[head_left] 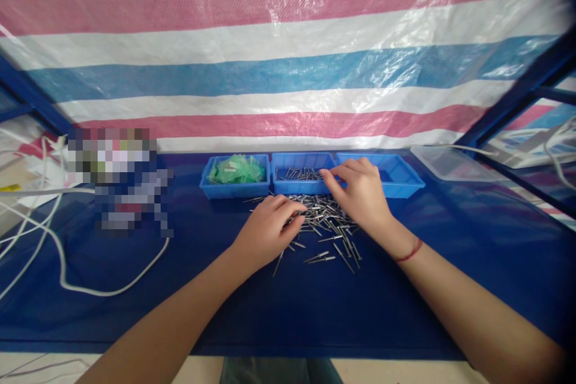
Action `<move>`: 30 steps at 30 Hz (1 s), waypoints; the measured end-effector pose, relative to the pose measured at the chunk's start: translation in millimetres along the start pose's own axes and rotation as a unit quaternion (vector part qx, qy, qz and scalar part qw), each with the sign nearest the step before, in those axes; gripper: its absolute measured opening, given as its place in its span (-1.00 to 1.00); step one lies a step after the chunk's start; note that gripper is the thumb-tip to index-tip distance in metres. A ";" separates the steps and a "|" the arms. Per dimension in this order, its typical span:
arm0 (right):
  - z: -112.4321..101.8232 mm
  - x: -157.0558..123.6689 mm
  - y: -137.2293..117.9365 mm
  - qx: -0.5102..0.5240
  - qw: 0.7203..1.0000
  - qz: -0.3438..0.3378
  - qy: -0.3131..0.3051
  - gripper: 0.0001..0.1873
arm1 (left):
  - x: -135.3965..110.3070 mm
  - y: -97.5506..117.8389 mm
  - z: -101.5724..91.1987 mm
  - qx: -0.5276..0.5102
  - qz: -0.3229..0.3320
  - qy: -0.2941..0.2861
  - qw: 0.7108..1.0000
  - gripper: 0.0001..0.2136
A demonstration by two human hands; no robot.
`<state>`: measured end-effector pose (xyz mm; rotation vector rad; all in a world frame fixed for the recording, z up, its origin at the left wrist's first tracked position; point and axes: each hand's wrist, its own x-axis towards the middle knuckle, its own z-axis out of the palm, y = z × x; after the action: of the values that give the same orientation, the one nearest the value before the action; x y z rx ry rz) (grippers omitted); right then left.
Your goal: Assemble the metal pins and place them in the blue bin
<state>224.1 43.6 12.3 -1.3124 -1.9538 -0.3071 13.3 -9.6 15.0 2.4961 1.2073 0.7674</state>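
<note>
A loose pile of silver blind rivets (326, 213) lies on the blue table, in front of a row of blue bins. My left hand (269, 229) is at the pile's left side, its fingers and thumb curled closed around a few rivets. Over the front rim between the middle bin (303, 186) and the right bin (400, 186) is my right hand (363, 192). Its fingers are bent toward the thumb; what they hold, if anything, is hidden. Several rivets lie inside the middle bin. The left bin (236, 191) holds small green plastic packets (238, 169).
A clear plastic lid (445, 163) lies at the back right. White cables (81, 293) loop over the table's left side, near a blurred-out patch. A striped plastic sheet (270, 78) hangs behind the bins, between blue frame posts (504, 105).
</note>
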 end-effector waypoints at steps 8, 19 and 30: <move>-10.4 -7.5 -11.6 0.083 0.996 -0.011 -0.032 -0.63 | 3.8 10.7 6.3 0.096 0.098 -0.065 0.988 -0.74; -17.5 -11.1 -17.2 0.172 0.984 -0.018 -0.033 -0.66 | 36.0 16.2 8.1 0.273 0.135 -0.129 0.944 -0.86; -20.4 -11.3 -17.8 0.190 0.979 -0.045 -0.049 -0.68 | 41.8 22.7 12.3 0.291 0.127 -0.131 0.939 -0.86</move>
<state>219.9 16.2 22.1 -1.0082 -2.0324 0.0906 56.5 9.0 29.4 3.1470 1.1502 0.1073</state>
